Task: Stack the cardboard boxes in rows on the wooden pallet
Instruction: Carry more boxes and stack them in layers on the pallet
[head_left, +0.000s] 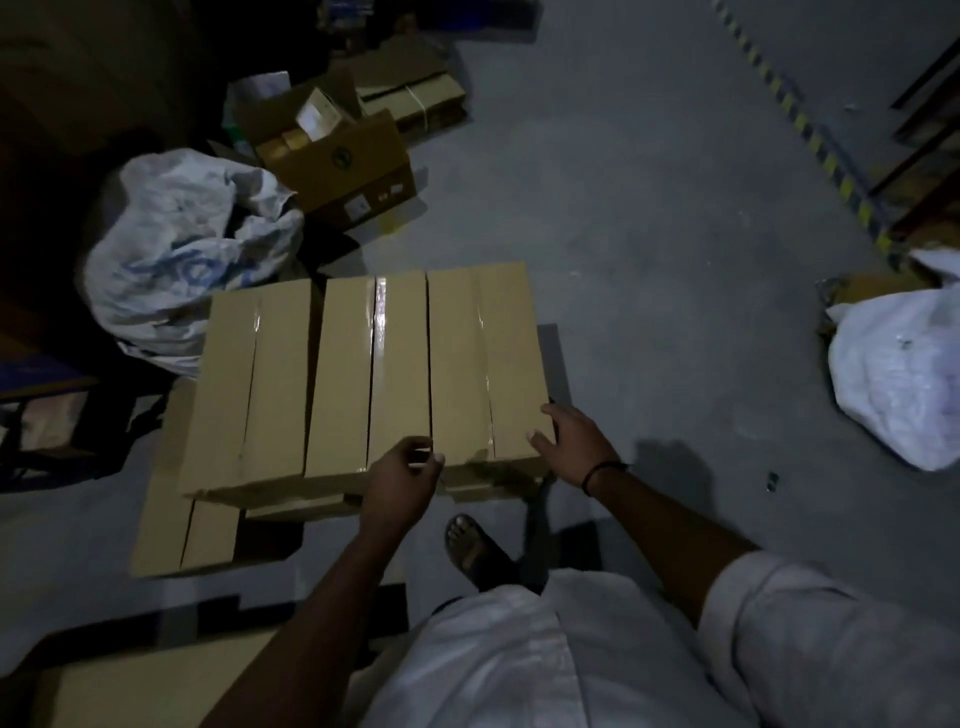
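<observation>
Three taped cardboard boxes are seen side by side at the centre as a top row: the left box (254, 389), the middle box (369, 374) and the right box (483, 364). They are set on a lower layer of boxes (311, 506), whose edges show just beneath the near side. A further lower box (182, 519) is seen at 8 o'clock. The pallet is hidden in the dim light.

The right grip (571, 447) is released. It is laid with spread fingers against the near right corner of the right box, at 4 o'clock from the stack's centre. The left grip (402, 480) is held at the near edge, by the seam between the middle and right boxes. Its fingers are curled, and whether the edge is grasped cannot be told.

A white sack (182, 249) is seen on the grey floor (649, 208) at 10 o'clock. An opened carton (337, 150) lies at 11 o'clock, and another sack (898, 374) at 3 o'clock.
</observation>
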